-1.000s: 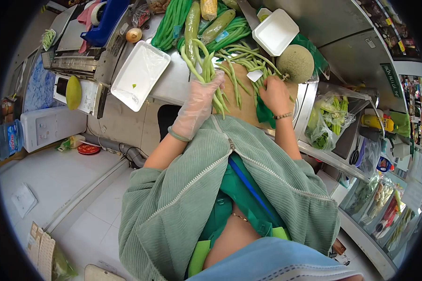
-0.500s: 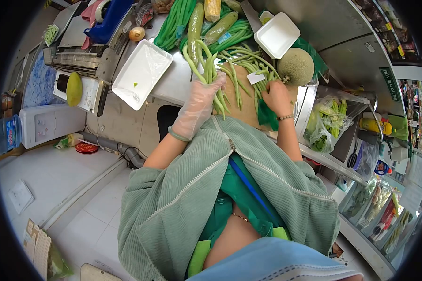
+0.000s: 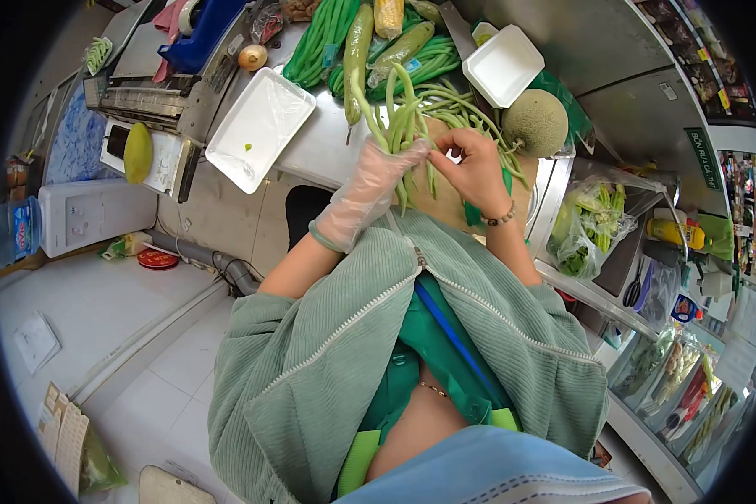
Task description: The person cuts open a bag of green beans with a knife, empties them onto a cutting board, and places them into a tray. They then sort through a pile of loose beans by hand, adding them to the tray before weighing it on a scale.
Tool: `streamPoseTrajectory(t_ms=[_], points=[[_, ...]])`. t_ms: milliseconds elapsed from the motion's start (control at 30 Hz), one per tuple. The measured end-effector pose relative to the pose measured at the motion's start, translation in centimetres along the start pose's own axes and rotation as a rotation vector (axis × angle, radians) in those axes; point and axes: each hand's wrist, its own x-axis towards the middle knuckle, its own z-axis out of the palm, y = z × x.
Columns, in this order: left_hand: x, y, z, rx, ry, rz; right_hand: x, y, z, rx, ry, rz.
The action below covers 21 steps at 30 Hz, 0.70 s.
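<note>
My left hand [image 3: 368,178], in a clear plastic glove, is closed around a bunch of green beans [image 3: 405,122] whose ends stick out above and below the fist. My bare right hand [image 3: 477,172], with a beaded bracelet at the wrist, pinches at the glove's fingers beside the bunch. What its fingertips grip is too small to make out. Beneath both hands is a brown board [image 3: 449,204], with more loose green beans [image 3: 462,107] piled toward its far side. Dark green material [image 3: 479,210] shows beside my right wrist.
A netted melon [image 3: 536,123] and a small white tray [image 3: 504,65] stand at the right. At the left lies a larger white tray [image 3: 260,126]. Wrapped long vegetables [image 3: 357,55], corn [image 3: 388,17] and an onion [image 3: 252,57] are behind. Bagged greens [image 3: 592,227] sit beside the board.
My right hand has moved left from the bean pile to my left hand, its fingers now pinched together there. The held bunch has shifted slightly right. A white label near the pile is now hidden.
</note>
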Motion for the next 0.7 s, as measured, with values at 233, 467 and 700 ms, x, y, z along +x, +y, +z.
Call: streamPoseTrajectory(t_ms=[233, 467, 700], points=[[0.5, -0.8, -0.8, 0.035, 0.024, 0.083, -0.4, -0.4, 0.6, 0.064, -0.055, 0.042], [1.1, -1.0, -1.2, -0.128, 0.174, 0.055, -1.1, 0.8, 0.0, 0.272, -0.22, 0.167], [0.8, -0.7, -0.1, -0.139, 0.2, 0.04, -1.2, 1.4, 1.0, 0.558, -0.246, 0.231]])
